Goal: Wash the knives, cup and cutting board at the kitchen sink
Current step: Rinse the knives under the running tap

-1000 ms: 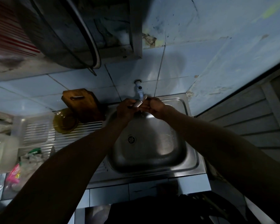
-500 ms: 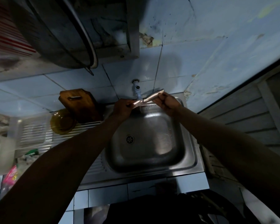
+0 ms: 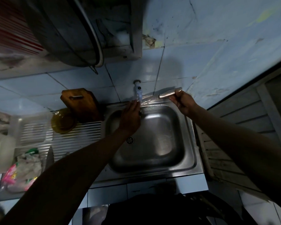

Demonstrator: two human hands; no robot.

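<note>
The knife (image 3: 162, 96) lies nearly level over the far rim of the sink (image 3: 154, 166), its pale handle at the right and its blade running left to the tap (image 3: 138, 93), where a bright glint shows at the blade; whether water is running there is hard to tell. The right hand (image 3: 182, 103) is closed around the handle, fingers curled over it, at the far right corner of the sink. The left hand (image 3: 131, 117) is flat and open with nothing in its grip, fingers stretched toward the tap; its fingertips (image 3: 134, 103) reach the blade's tip just under the spout, and whether they touch the metal I cannot tell. Both forearms reach in from the near edge. The basin below is steel, with the drain (image 3: 130, 140) near its left side. Left of the sink is a ribbed drainboard (image 3: 81, 137); at its far end a wooden board (image 3: 82, 103) leans upright against the tiled wall (image 3: 177, 65), and an amber glass dish (image 3: 63, 121) leans just beside it on the left. Further left and nearer, a second knife (image 3: 49, 158) lies on the drainboard, blade pointing far, next to crumpled plastic bags (image 3: 23, 171) and a clear tub (image 3: 2, 153) on the counter (image 3: 136, 190). A large dark pan (image 3: 63, 33) hangs above on the left.
</note>
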